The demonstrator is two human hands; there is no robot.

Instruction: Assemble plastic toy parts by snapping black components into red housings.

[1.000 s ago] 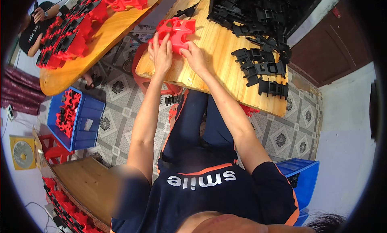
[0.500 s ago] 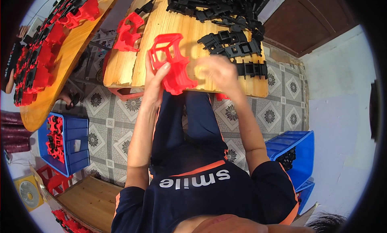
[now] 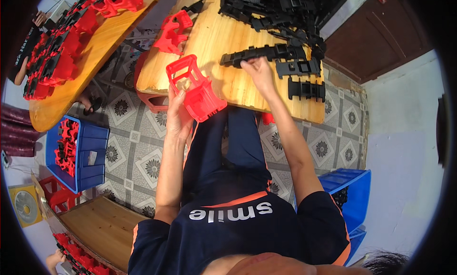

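Wooden desk point(image 3: 209, 39) above a patterned floor point(image 3: 135, 151).
Left hand point(image 3: 177, 114) grips one red frame point(image 3: 204, 101) by the near edge; right hand point(image 3: 260, 74) touches one black part point(image 3: 232, 60), hold unclear; second red frame point(image 3: 172, 33) beyond, two black pieces point(image 3: 298, 68) rightward.

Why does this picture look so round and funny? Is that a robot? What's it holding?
No robot here! It's a person working with two bare hands. A wide fisheye camera on the person's head looks down, so straight edges bend and we see their own arms and shirt.

The left hand holds a red plastic frame with open windows in it. The right hand is at a black plastic part; I can't tell if it is gripping it.

On the wooden table lie another red piece, a few separate black parts and a big black pile toward the far side.
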